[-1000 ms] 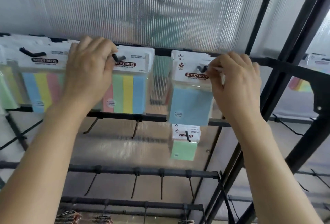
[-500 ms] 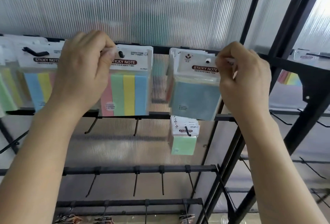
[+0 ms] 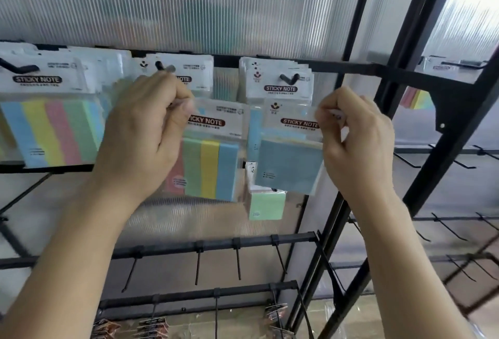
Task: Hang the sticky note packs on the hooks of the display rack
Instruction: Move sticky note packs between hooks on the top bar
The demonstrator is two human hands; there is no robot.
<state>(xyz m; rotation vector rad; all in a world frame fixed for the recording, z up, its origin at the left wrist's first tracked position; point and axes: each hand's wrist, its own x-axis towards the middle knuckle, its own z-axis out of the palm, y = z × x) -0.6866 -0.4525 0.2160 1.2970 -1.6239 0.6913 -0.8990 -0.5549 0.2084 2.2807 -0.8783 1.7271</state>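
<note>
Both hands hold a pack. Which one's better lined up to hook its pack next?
Right, probably. The right hand pinches the blue pack almost directly under the right hook; the left hand holds the striped pack offset from the middle hook.

The place reads as a shop, or a retail display set up like one. A black metal display rack [image 3: 356, 68] carries rows of peg hooks [image 3: 289, 78] on horizontal rails. Sticky note packs [image 3: 51, 122] in clear retail wrap with printed header cards hang along its top rail. A ribbed translucent panel [image 3: 189, 1] backs it. Small carded goods [image 3: 152, 325] hang near its bottom edge, and a second hooked rack [image 3: 421, 150] stands beside its right edge.
</note>
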